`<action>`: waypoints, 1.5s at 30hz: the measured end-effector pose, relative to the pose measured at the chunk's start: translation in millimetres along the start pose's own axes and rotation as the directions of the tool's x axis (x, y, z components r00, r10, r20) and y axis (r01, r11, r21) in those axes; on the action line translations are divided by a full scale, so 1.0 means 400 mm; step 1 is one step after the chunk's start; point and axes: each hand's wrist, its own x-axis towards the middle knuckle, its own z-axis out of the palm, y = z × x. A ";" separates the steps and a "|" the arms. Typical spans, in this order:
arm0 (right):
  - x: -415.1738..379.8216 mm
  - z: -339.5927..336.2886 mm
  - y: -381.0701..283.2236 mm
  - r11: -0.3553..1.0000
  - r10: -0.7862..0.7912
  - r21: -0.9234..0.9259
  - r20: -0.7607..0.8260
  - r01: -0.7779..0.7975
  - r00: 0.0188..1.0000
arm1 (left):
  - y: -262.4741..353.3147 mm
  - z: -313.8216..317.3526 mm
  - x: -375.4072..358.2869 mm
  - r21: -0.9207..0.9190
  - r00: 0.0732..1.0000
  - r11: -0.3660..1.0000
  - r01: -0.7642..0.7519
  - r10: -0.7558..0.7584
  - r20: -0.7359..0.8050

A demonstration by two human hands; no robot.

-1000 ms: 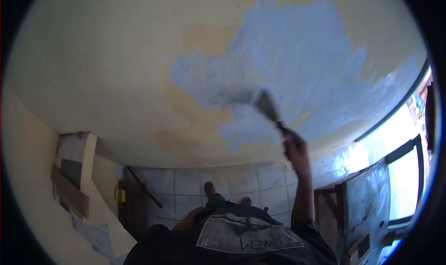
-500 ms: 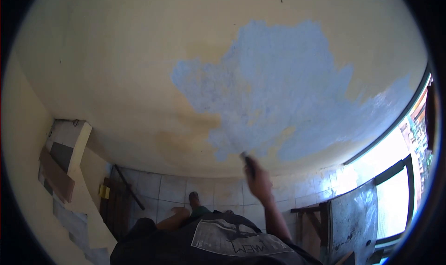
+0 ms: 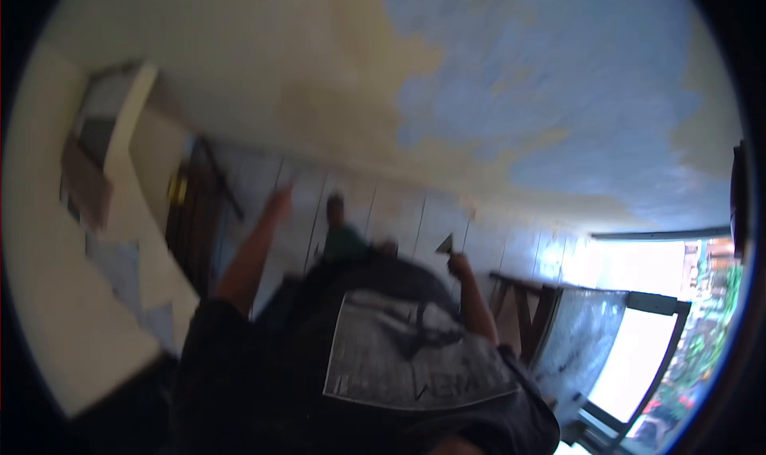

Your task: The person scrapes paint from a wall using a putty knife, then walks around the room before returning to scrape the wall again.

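Observation:
My right hand (image 3: 459, 265) is closed round the handle of a scraper (image 3: 446, 245) with a flat, triangular metal blade, held low over the tiled floor, apart from the wall. My left hand (image 3: 278, 203) hangs over the floor at the left of my body; motion blur hides its fingers. Above and ahead stands a cream wall (image 3: 239, 80) with a large, uneven blue patch (image 3: 550, 80) and some darker yellowish areas round its edge.
A wooden table (image 3: 578, 327) stands at the right beside a bright opening. At the left are stair steps (image 3: 152, 283), a brown board (image 3: 86, 184) and a dark wooden piece (image 3: 190, 232). Pale tiles (image 3: 399, 216) run along the wall's foot.
The view has tilted down and turned. My right hand has come away from the wall with the scraper, now close to my body. My left hand has swung out over the floor.

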 end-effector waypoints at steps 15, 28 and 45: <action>-0.333 -0.139 0.207 0.964 0.125 -0.228 -0.068 -0.137 0.990 | -0.100 0.429 -0.204 -0.763 0.984 0.626 0.159 -0.164 0.070; -0.328 0.006 -0.238 0.962 -0.108 -0.253 0.010 0.107 0.994 | -0.514 0.653 -0.188 -0.724 0.924 0.686 0.064 -0.315 -0.217; -0.560 0.380 -0.065 0.882 0.071 -0.471 0.144 0.005 0.987 | -0.585 0.339 -0.057 -0.754 0.947 0.586 0.298 -0.083 0.311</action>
